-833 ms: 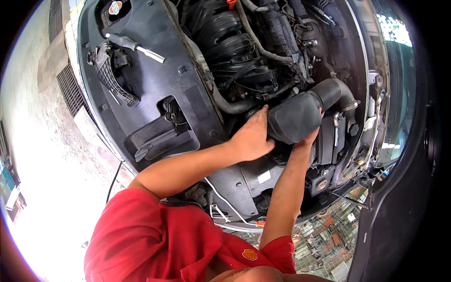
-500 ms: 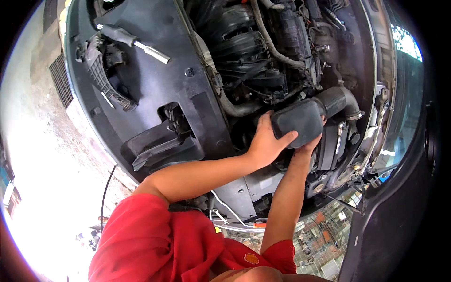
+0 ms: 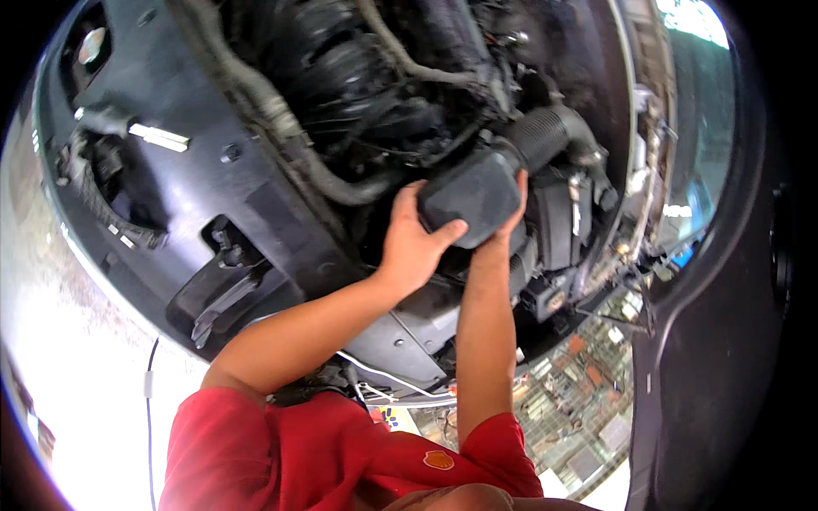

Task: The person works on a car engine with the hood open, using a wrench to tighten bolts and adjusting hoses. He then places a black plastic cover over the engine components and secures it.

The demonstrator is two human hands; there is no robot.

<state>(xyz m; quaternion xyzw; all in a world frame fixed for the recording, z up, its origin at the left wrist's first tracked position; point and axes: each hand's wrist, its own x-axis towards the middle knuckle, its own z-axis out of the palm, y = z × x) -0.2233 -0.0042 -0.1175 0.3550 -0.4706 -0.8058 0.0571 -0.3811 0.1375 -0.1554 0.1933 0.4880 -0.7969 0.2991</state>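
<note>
In the open engine bay, both my hands grip a black plastic air intake box (image 3: 471, 198) with rounded corners. My left hand (image 3: 411, 245) is wrapped round its left side, thumb lying on the near top edge. My right hand (image 3: 509, 223) holds the right side from below, most of its fingers hidden behind the box. A ribbed black hose (image 3: 538, 138) runs from the far right corner of the box and bends toward the right. Whether box and hose are firmly joined, I cannot tell.
A ratchet-like tool with a dark handle and silver shaft (image 3: 158, 136) lies on the black front cover (image 3: 281, 200), beside a curved black plastic piece (image 3: 89, 183). Engine hoses (image 3: 409, 68) fill the far side. A dark car panel (image 3: 716, 366) rises at the right.
The whole view has shifted, so the car and my arms sit further left and slightly turned. Both hands keep their hold on the box, which stays by the hose.
</note>
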